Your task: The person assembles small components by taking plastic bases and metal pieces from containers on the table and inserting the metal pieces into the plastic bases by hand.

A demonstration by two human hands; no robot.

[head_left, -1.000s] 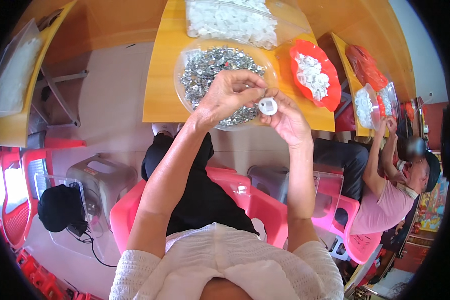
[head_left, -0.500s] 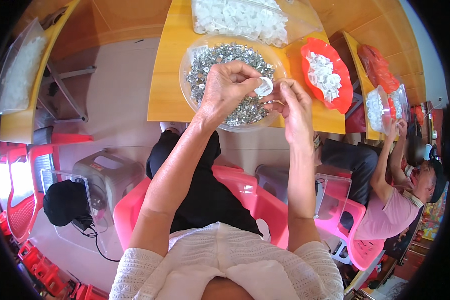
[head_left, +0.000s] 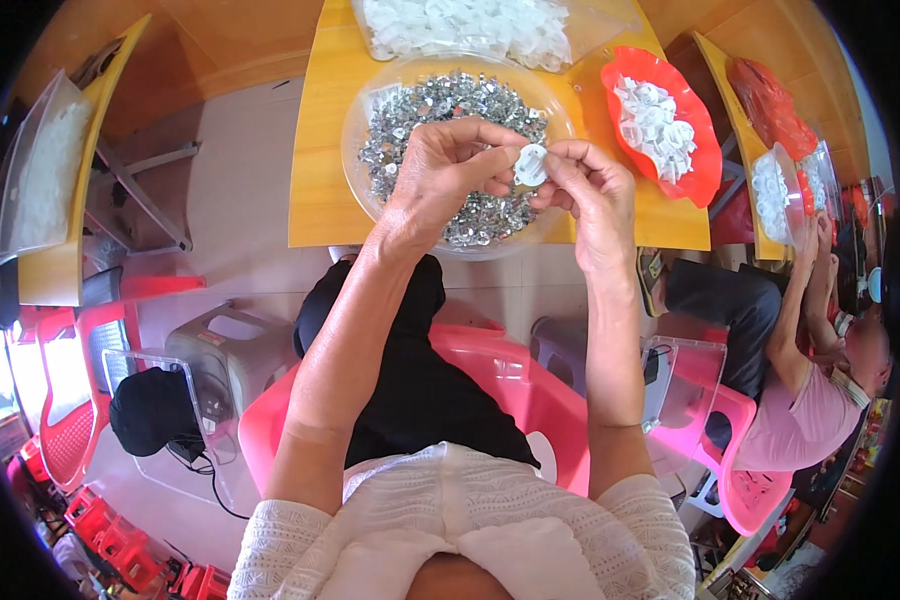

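Here both hands meet above the clear round bowl of small silvery metal pieces point(head_left: 440, 110) on the yellow wooden counter point(head_left: 320, 150): the left hand point(head_left: 440, 165) and right hand point(head_left: 595, 190) pinch one small white plastic cap point(head_left: 531, 165) between fingertips. Judging by the heaped bowl, much remains; finished caps fill the red plastic tray point(head_left: 705, 170).

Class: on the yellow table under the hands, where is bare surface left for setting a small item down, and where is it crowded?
Free: the table strip left of the clear bowl, and the near right corner below the red tray. Crowded: the far edge with the bag of white parts, and the middle under both hands.
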